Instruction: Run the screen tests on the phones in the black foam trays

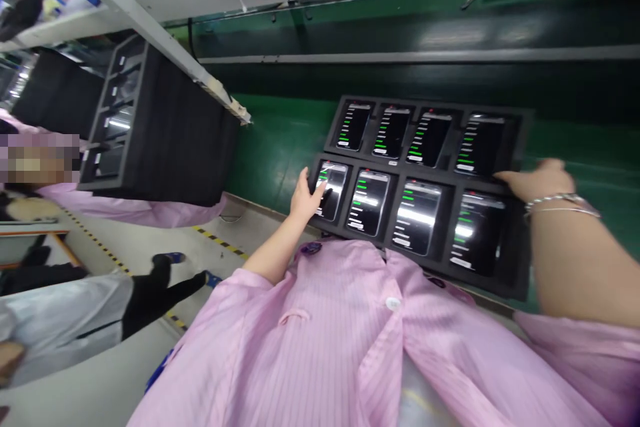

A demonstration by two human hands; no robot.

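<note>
A black foam tray (415,170) lies on the green belt, holding several smartphones in two rows, their screens lit with white and green bars. My left hand (306,197) reaches over the near row, and its fingertip touches the screen of the end phone (336,180). My right hand (540,180), blurred and wearing thin metal bracelets (563,205), lies flat with its fingers at the tray's divider, near the far end phone (480,143). Neither hand grips anything.
A green conveyor belt (280,147) runs under the tray beside a metal rail (420,57). Black foam racks (160,123) with slots stand to the left. A person in a pink smock (135,208) and another in a white coat (65,320) are nearby on the taped floor (150,247).
</note>
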